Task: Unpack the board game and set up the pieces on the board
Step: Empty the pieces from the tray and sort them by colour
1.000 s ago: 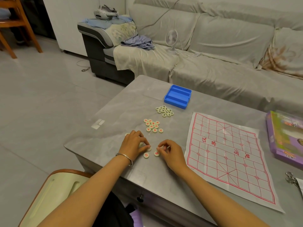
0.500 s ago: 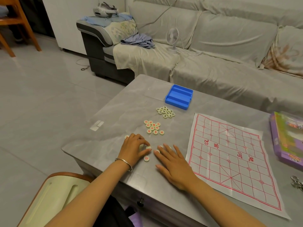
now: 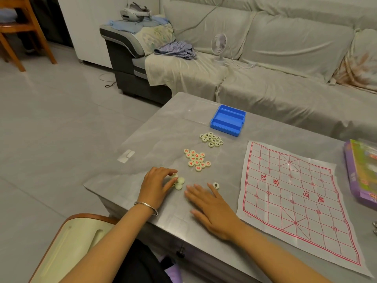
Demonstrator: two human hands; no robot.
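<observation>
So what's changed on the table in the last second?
The right hand let go of its piece and opened flat; one black-marked piece now lies apart by its fingertips. The left hand still pinches at the small pile. The red heap, black heap, blue tray and board stayed put.

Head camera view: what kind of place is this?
Probably a home living room: a long covered sofa stands behind a low grey table, a small fan sits on the sofa seat, and crumpled clothes lie near its armrest.
</observation>
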